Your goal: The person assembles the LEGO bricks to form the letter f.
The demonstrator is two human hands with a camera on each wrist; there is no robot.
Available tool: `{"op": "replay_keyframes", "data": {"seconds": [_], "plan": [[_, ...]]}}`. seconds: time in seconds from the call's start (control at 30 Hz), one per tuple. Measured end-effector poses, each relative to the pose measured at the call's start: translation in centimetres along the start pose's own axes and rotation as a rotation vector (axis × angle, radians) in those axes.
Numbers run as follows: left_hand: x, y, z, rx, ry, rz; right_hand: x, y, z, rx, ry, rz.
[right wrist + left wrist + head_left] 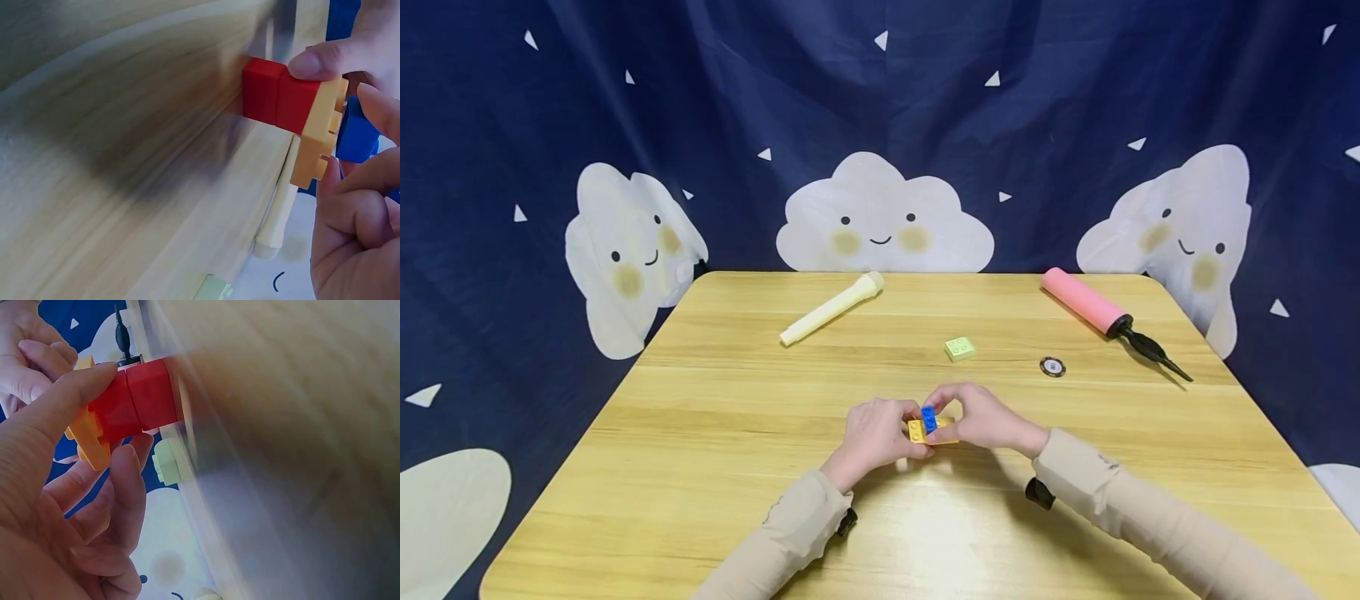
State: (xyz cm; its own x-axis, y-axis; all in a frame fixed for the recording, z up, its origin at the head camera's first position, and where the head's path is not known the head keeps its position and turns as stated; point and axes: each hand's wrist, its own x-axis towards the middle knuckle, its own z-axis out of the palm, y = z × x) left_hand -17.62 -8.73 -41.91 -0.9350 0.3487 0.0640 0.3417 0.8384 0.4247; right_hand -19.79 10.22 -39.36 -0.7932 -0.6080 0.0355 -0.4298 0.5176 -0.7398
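Observation:
Two red bricks (269,90) form a stack on the table, topped by a thin yellow-orange brick (315,137) with studs. My left hand (877,432) grips this stack from the left, its thumb (81,394) against the upper red brick. A small blue brick (929,419) is pinched between the thumb and finger of my right hand (988,421). It sits at the studs of the yellow-orange brick; I cannot tell whether it is fully seated. In the head view the red bricks are hidden under the yellow-orange one.
Beyond the hands a pale green brick (960,348) lies on the wooden table (700,467), with a round chip (1052,367) to its right. A cream-coloured stick (832,309) lies at back left, a pink pump (1086,302) with black handle at back right.

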Motion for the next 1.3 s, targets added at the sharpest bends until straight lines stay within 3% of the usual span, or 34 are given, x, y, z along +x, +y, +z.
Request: {"op": "replay_keyframes", "data": {"seconds": [0.4,0.8,1.3], "plan": [[0.04,-0.02,-0.11,-0.011,-0.017,-0.021,-0.23,0.14,0.62,-0.047,0.018,0.003],[0.12,0.04,-0.16,-0.014,-0.026,-0.024,-0.26,0.06,0.74,-0.157,0.034,-0.079],[0.24,-0.18,-0.20,-0.039,-0.030,-0.036,-0.38,0.08,0.85,-0.241,0.049,-0.119]]}}
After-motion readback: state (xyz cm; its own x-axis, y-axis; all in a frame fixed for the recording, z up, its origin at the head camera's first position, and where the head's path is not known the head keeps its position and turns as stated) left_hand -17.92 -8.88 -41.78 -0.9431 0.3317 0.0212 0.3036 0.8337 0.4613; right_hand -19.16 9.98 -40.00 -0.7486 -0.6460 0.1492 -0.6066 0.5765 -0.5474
